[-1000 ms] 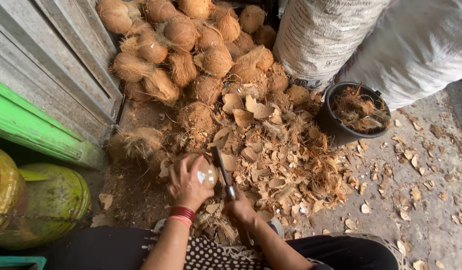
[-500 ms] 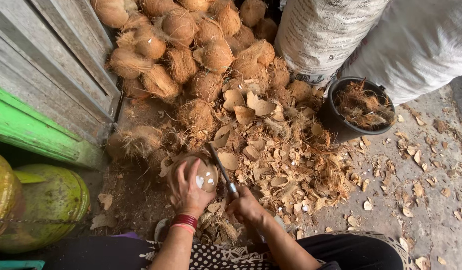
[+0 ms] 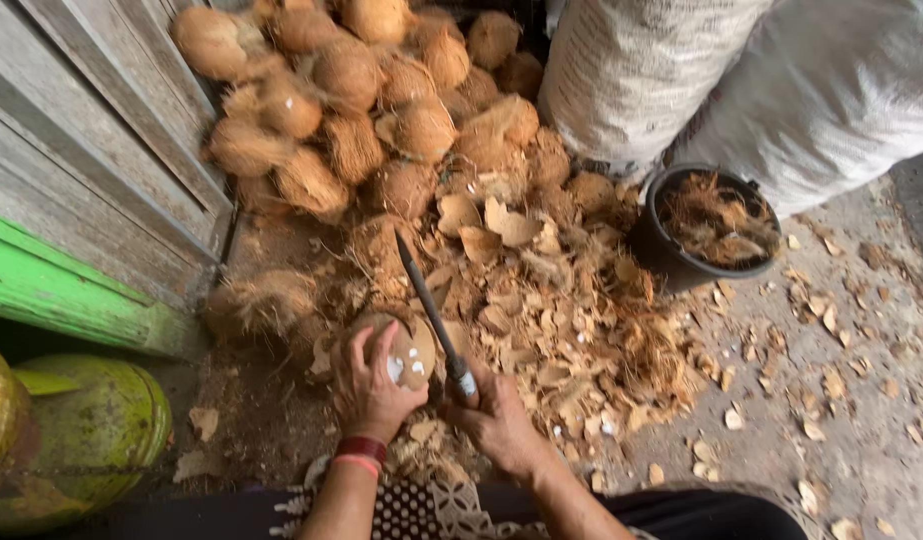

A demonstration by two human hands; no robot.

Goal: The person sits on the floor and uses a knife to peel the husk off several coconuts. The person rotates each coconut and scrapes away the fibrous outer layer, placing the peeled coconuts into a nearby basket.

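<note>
My left hand (image 3: 369, 385) grips a brown coconut (image 3: 406, 350) with small white chipped spots, held low over the ground. My right hand (image 3: 496, 420) is closed on the handle of a long dark knife (image 3: 428, 305). The blade points up and away, its edge lying along the coconut's right side. Both forearms come in from the bottom of the view, and a red band sits on my left wrist.
A heap of husked coconuts (image 3: 361, 100) lies against a grey wooden door (image 3: 91, 160). Shell and husk chips (image 3: 561, 330) cover the ground. A black pot (image 3: 711, 225) of husk stands right, below white sacks (image 3: 741, 70). Green coconuts (image 3: 71, 430) rest at lower left.
The knife has swung up from beside the coconut, so the blade now points away and higher. My left hand has turned the coconut slightly, and the view has moved closer.
</note>
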